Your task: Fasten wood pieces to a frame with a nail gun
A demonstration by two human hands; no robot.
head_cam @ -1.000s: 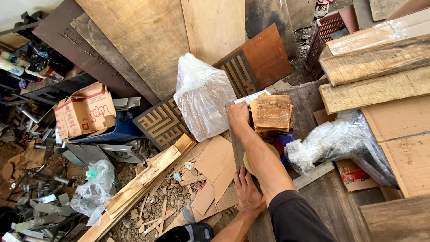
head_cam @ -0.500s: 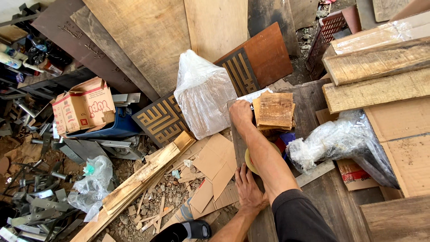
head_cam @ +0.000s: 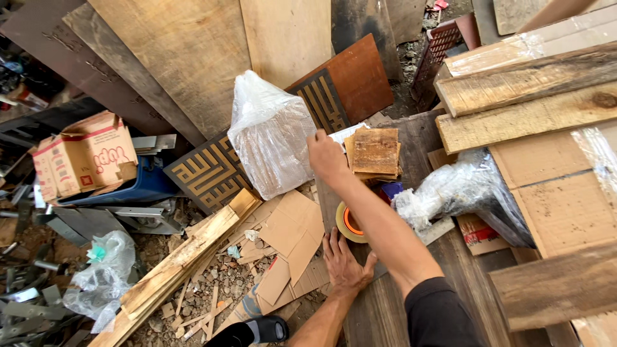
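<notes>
Head view, left to right. Cardboard box (head_cam: 83, 157): flaps open, contents hidden. Wrapped block (head_cam: 270, 132): bagged, upright. Left hand (head_cam: 345, 262): flat, fingers spread on bench (head_cam: 385, 308), grasping nothing. Tape roll (head_cam: 350, 223) just beside. Right hand (head_cam: 326, 156): apparently closed on wood stack (head_cam: 375, 152) edge; stack not yet lifted.

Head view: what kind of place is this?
Likely a cluttered woodworking yard or scrap-timber workshop: plywood sheets lean upright, rough planks are stacked at right, and offcuts and wood chips litter the ground.
</notes>
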